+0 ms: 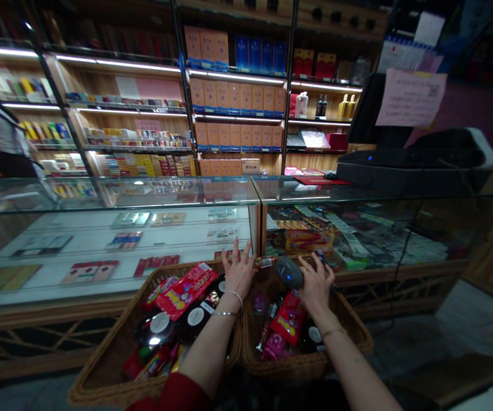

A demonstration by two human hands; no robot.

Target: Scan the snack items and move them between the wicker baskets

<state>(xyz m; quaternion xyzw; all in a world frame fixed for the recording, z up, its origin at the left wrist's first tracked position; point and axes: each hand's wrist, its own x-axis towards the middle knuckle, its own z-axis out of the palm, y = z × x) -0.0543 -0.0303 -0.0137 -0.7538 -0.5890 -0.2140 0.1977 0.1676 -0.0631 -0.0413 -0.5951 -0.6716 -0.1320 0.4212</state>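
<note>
The step in hand looks like handling sweets with a scanner at the ready; the next move calls for a clear, flat barcode facing the scanner's nose. The right hand (pixel 316 283) is closed around a grey handheld barcode scanner (pixel 289 272) — its handle hidden beneath the palm — above the right wicker basket (pixel 287 368), which holds a red candy packet (pixel 288 319). The left hand (pixel 238 275) reaches forward, palm down, fingers spread apart, over the left wicker basket's (pixel 100 394) far inner corner. Its thumb is just beside a small wrapped tube (pixel 265 261); whether they touch cannot be told. Both forearms stretch forward, roughly side by side.
</note>
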